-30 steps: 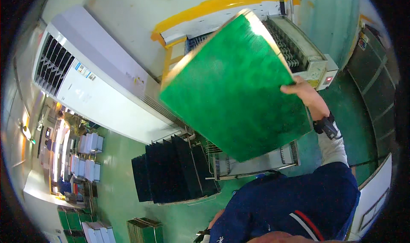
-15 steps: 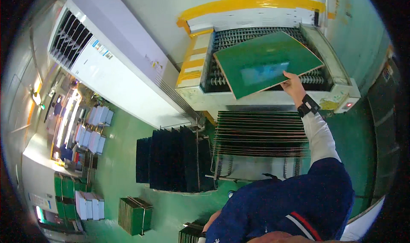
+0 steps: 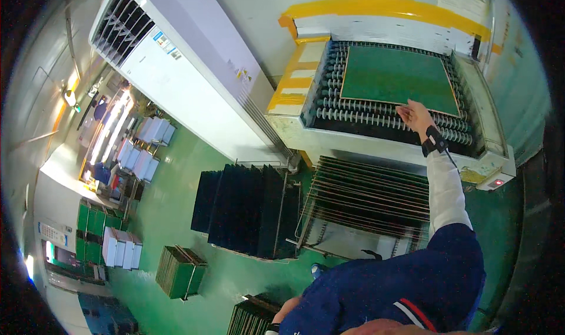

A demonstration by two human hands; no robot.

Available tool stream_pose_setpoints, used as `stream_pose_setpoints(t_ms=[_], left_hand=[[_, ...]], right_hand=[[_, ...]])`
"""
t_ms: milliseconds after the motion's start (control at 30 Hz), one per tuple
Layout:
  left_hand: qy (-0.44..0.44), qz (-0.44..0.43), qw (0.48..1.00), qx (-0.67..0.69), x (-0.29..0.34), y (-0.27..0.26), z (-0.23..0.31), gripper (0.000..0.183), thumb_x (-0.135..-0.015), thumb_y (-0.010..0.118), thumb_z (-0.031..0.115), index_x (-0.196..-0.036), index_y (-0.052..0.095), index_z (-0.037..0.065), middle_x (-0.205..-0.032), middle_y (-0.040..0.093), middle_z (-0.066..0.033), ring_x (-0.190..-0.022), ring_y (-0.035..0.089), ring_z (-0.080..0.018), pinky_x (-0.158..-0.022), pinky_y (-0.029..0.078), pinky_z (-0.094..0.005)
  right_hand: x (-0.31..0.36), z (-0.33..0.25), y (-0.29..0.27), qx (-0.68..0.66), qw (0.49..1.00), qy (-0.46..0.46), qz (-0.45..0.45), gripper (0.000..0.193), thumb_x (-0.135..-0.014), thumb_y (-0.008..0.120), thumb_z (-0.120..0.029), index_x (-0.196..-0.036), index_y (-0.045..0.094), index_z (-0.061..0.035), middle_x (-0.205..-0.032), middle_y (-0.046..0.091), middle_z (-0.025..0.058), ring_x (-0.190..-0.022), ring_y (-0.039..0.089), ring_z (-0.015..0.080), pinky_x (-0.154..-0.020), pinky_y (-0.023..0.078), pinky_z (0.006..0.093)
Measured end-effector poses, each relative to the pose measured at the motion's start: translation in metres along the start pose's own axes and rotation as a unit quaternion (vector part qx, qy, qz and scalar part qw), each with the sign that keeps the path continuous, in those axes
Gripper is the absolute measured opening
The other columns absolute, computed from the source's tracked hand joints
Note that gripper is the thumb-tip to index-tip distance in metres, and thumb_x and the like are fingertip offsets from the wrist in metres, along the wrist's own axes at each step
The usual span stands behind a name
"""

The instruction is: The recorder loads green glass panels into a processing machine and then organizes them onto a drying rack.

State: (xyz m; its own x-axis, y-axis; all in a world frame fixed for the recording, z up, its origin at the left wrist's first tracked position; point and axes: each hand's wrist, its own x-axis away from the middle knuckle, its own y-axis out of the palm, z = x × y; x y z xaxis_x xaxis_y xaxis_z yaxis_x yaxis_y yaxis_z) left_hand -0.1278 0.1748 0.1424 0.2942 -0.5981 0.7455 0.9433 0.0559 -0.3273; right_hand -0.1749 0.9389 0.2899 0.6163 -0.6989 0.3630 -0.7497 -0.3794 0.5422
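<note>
A green rectangular panel (image 3: 400,79) with a pale edge lies flat on the ridged rollers (image 3: 362,116) of a conveyor machine. Just off the panel's near edge is my right hand (image 3: 416,117), its fingers loosely apart and nothing in them. A black device is strapped round that wrist. Low in the picture, only a bit of my left hand (image 3: 288,309) shows beside my body, near a rack of upright panels (image 3: 254,315); its fingers are hidden. Below the machine, a rack holds several green panels (image 3: 371,185) on edge.
A second rack with dark panels (image 3: 238,208) stands left of the green ones. A tall white air conditioner (image 3: 194,82) leans across the view beside the machine. On the green floor sits a bundle of green panels (image 3: 179,270). Farther left are stacks of pale panels (image 3: 122,249).
The green panel, tilted and held by my right hand before, now rests flat on the rollers. My right hand has let go of it. The whole view has shifted.
</note>
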Motion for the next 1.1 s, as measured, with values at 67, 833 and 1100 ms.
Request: stream_pose_setpoints(t_ms=[67, 833, 1100], left_hand=[[-0.001, 0.003, 1.000, -0.001, 0.001, 0.000, 0.001, 0.043, -0.084, 0.053, 0.034, -0.120, 0.053, 0.010, -0.104, 0.062, -0.0217, -0.093, 0.059, -0.0400, -0.076, 0.047, -0.0461], [0.045, -0.003, 0.989, -0.138, 0.009, -0.023, -0.027, 0.045, -0.086, 0.050, 0.036, -0.124, 0.047, 0.013, -0.102, 0.062, -0.0217, -0.091, 0.060, -0.0404, -0.075, 0.047, -0.0469], [0.113, -0.015, 0.986, -0.123, 0.020, -0.029, -0.056, 0.038, -0.086, 0.050, 0.037, -0.110, 0.057, 0.009, -0.104, 0.062, -0.0204, -0.094, 0.060, -0.0393, -0.077, 0.047, -0.0464]], right_hand=[[0.001, 0.000, 0.003, 0.025, 1.000, -0.008, -0.012, 0.028, -0.091, 0.052, -0.026, -0.098, 0.055, 0.0010, -0.096, 0.064, 0.0141, -0.082, 0.063, 0.0219, -0.065, 0.052, 0.0283], [0.309, 0.191, 0.062, 0.595, 0.754, -0.114, -0.254, 0.025, -0.082, 0.061, -0.016, -0.102, 0.062, -0.0012, -0.091, 0.066, 0.0116, -0.084, 0.063, 0.0216, -0.075, 0.050, 0.0332], [0.341, 0.223, 0.049, 0.683, 0.621, -0.299, -0.241, 0.031, -0.076, 0.061, -0.013, -0.104, 0.057, -0.0004, -0.106, 0.058, 0.0180, -0.100, 0.053, 0.0362, -0.087, 0.042, 0.0428]])
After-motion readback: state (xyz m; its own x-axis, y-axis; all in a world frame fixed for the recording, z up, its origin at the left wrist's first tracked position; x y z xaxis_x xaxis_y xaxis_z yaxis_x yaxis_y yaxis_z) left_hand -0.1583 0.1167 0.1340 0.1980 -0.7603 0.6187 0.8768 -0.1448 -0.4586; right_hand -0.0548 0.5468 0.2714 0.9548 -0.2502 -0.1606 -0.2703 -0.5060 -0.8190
